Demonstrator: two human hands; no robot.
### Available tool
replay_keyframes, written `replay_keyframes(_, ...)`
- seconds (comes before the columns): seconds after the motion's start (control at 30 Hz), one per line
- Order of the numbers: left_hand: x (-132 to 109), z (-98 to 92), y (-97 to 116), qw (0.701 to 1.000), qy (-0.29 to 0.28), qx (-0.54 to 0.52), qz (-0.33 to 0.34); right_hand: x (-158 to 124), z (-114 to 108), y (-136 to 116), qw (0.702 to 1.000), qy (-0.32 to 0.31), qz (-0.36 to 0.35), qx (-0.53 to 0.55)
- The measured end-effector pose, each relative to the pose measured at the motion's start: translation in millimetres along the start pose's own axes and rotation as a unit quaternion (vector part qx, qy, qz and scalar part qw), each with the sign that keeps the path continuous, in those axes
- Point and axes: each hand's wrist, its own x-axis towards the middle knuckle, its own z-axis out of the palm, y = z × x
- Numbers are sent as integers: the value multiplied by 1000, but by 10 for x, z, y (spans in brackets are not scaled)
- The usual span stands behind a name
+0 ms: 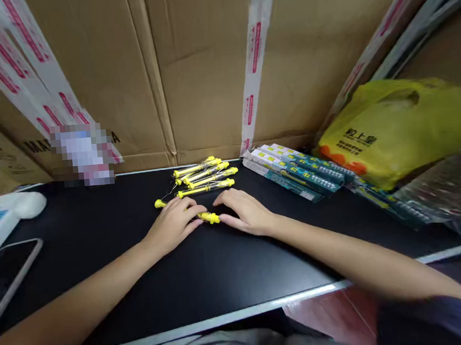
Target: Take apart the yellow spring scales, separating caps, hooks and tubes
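One slim yellow-tipped piece (210,217) lies flat on the black worktop (222,269), running slantwise from a yellow end that shows at the left to another that shows at the right, with its middle hidden. The left hand (174,222) lies over that middle, fingers curled down onto it; whether they clamp it or only press it to the surface cannot be told. The right hand (245,213) rests palm down with its fingers loosely spread, the tips just beside the right yellow end, perhaps touching it.

By the look of it, this single piece has been drawn apart from the rest and is being handled at its right end between the two hands. Anything further with it would call for a sure pinch on a thin thing lying flat, the left hand steadying the shaft.

Just behind the hands is a small heap of like yellow pieces (205,177). To the right lie fanned teal and white packs (298,175), then a yellow plastic bag (394,127). Cardboard boxes (190,69) stand along the back, and a phone (7,275) lies at the far left
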Motion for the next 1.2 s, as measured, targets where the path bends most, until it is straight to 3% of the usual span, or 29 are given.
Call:
replay_keyframes(0.13,6,15,-2,1000,7,-2,8,171,63,167,995,53,14,-88)
replay_keyframes(0.37,-10,-2,20,1000,11,23,0,661,220,372,981,19,-13,-194)
replay_keyframes(0.63,-47,-18,18,998,11,49,-37,557,198,525,978,31,24,-207)
replay_keyframes(0.77,-43,-32,9,1000,14,26,0,619,223,567,976,35,50,-211)
replay_keyframes(1.07,-40,-50,42,1000,28,7,-13,978,236,406,976,46,40,-209)
replay_keyframes(1.17,-25,-160,-126,998,63,2,-19,1152,265,237,982,56,-4,-181)
replay_keyframes(1.2,-25,-204,-234,995,90,10,-50,1220,293,179,983,57,-22,-176)
